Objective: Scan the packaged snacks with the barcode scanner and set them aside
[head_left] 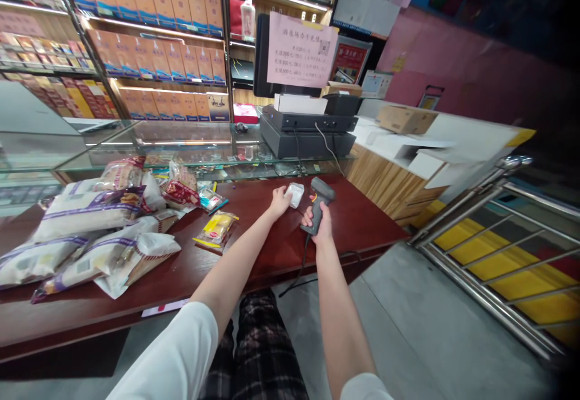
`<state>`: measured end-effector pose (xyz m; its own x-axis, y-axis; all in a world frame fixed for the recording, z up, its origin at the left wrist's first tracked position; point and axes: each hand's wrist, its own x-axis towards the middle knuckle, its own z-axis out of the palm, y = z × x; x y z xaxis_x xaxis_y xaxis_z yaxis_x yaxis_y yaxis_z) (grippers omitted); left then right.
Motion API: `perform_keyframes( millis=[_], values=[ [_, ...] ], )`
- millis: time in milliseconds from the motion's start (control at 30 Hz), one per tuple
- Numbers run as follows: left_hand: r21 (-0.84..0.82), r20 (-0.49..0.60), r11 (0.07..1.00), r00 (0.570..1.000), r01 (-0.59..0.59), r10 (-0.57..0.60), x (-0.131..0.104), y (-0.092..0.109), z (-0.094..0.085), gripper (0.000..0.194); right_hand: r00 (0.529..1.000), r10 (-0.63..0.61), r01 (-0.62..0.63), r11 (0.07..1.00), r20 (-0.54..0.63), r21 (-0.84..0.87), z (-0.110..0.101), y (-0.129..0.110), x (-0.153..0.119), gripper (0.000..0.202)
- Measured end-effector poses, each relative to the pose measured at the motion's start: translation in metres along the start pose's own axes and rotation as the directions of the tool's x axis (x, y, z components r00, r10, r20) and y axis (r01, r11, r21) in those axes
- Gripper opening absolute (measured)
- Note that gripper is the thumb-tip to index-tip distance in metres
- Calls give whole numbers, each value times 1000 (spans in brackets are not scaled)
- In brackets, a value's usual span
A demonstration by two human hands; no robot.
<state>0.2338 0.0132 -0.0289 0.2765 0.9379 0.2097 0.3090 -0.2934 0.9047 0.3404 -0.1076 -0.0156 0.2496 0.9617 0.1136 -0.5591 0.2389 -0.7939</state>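
Observation:
My right hand (319, 219) is wrapped round the handle of a dark grey handheld scanner (322, 191), its cable hanging down past the table edge. Just to the left, my left hand (280, 200) grips a small white, shiny packet (296, 194) by its left side, over the dark red table (267, 240). The scanner's head is close to the packet, not touching it. A yellow and clear snack packet (217, 228) lies left of my left forearm, and a blue and white packet (211, 197) is behind it.
Several white and purple bags (90, 212) are heaped at the left. Behind the table stand a glass counter (181, 134), a black cash drawer (308, 143) and a monitor bearing a pink sign (299, 52). A metal railing (498, 231) is at the right.

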Motion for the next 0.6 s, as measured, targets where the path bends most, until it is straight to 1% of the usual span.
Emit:
perform_keyframes(
  millis=[67,133,167,233,267,333,400,467,533,600],
  values=[
    [84,18,988,992,-130,128,-8,-4,-2,47,1000,-1,0,999,-19,-34,0,1,0,37],
    [210,127,936,957,-281,259,-17,-9,-5,45,1000,6,-7,999,-17,-51,1,2,1,39],
    [272,202,904,938,-329,281,-21,-10,-6,44,1000,11,-11,999,-11,-50,1,3,1,40],
    [370,331,857,913,-358,239,-25,-11,-7,44,1000,20,-19,999,2,-38,2,5,2,41],
    [404,373,841,905,-359,207,-26,-10,-7,46,1000,24,-24,999,8,-30,3,6,3,41],
    [444,417,825,895,-351,156,-24,-8,-6,50,999,35,-35,999,15,-26,3,7,3,42],
    [463,444,814,886,-351,129,-22,-4,-6,53,999,47,-46,998,12,-37,3,7,3,43],
    [486,464,792,877,-371,125,-22,-2,-12,56,998,55,-55,997,5,-52,3,7,3,43],
    [525,456,745,875,-412,164,-25,-1,-25,60,998,61,-61,996,3,-65,3,7,3,43],
    [588,397,690,894,-421,208,-31,-1,-46,66,998,69,-67,995,15,-76,2,9,3,43]
  ],
)
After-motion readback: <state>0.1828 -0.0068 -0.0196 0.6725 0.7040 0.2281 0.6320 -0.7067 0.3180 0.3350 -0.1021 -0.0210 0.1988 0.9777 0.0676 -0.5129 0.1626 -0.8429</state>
